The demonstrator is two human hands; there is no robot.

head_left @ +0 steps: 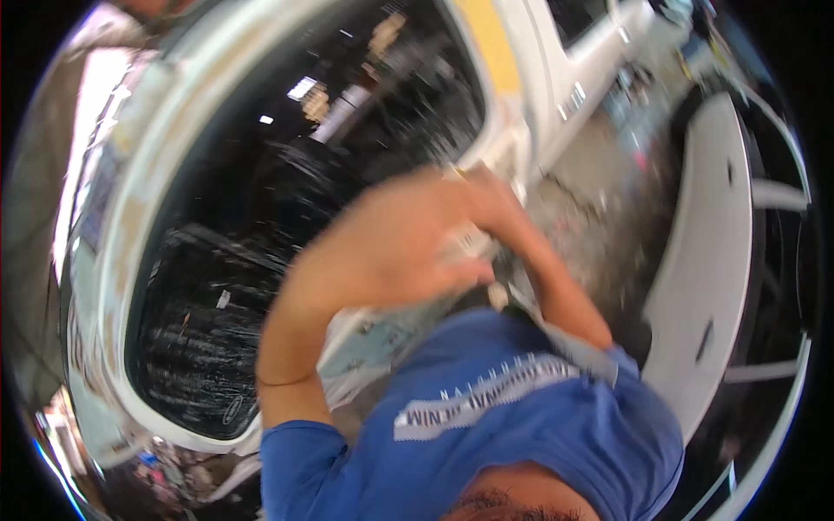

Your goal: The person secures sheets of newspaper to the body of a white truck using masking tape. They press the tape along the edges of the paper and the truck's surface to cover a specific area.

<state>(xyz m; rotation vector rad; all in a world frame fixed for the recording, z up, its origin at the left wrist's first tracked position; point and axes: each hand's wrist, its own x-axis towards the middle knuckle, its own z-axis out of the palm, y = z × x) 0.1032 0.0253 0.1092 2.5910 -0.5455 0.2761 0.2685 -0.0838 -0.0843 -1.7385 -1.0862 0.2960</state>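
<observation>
My left hand [417, 228] is in front of my waist, its back toward me, blurred by motion. Beyond it, partly covered, is my right hand [487, 190], close to the lower corner of a large dark car window [215, 260]. A small whitish thing [470, 239] shows between the left thumb and the right forearm; whether either hand holds it cannot be made out. A white car-body frame [120, 247] with tan, sanded-looking patches surrounds the glass. Streaks and reflections cover the pane.
A yellow patch [490, 45] marks the pillar beside the window. Further right are a white body side [589, 81] and a cracked concrete floor [573, 189]. A long curved pale panel [707, 260] stands at my right by thin pale bars [778, 195]. Clutter [169, 472] lies at lower left.
</observation>
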